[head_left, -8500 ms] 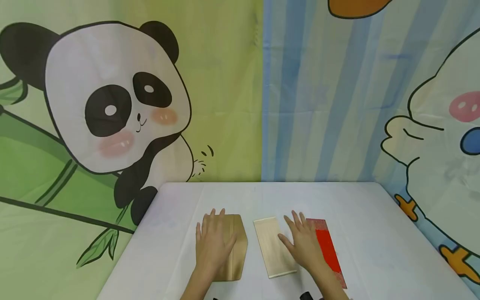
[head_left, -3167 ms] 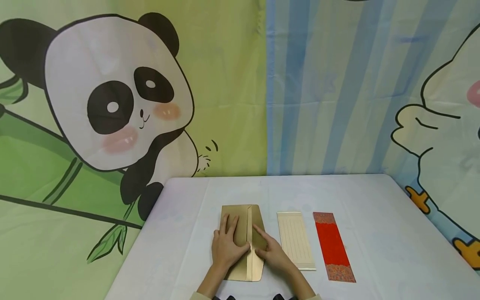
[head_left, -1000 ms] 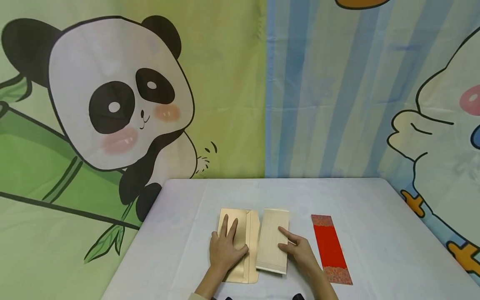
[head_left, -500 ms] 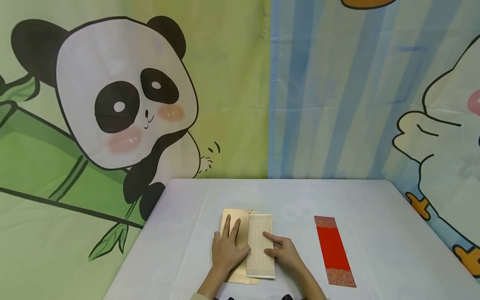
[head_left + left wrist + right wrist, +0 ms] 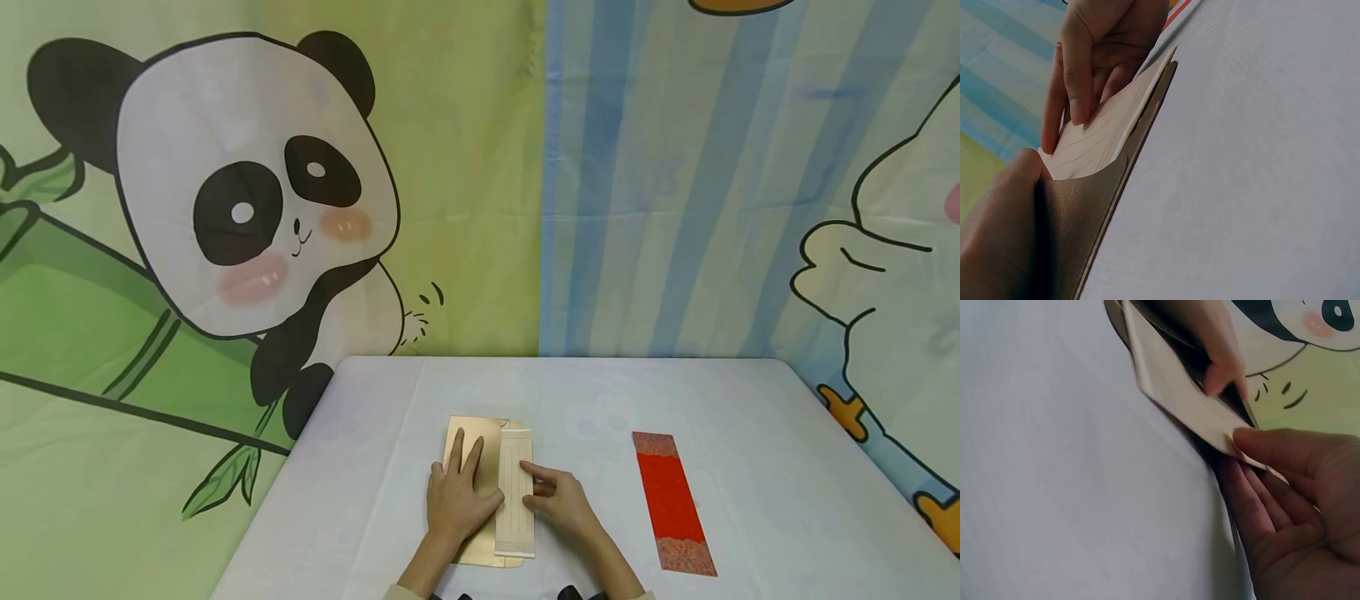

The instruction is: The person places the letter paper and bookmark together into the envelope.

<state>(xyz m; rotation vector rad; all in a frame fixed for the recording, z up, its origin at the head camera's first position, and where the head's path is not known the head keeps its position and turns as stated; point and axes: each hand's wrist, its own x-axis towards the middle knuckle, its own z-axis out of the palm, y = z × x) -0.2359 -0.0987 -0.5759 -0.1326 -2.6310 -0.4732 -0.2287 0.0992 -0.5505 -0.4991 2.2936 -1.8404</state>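
A gold-tan paper envelope (image 5: 489, 458) lies on the white table, its long open side facing right. My left hand (image 5: 459, 504) rests across it with fingers spread, the thumb hooked at the mouth. In the left wrist view the upper panel (image 5: 1082, 203) bulges up beside that thumb. My right hand (image 5: 562, 504) pinches the right edge of a cream, ruled sheet of letter paper (image 5: 514, 525), thumb on top and fingers beneath in the right wrist view. The paper's left part is hidden inside the envelope; its right part (image 5: 1175, 390) sticks out over the flap.
A red strip (image 5: 670, 500) with patterned ends lies to the right of my right hand. The white table (image 5: 570, 392) ends at a curtain (image 5: 465, 250) with a cartoon panda on it.
The letter paper has moved left from beside the envelope into its mouth, pinched by my right hand. Since half a second ago less of it shows. The left hand keeps its place.
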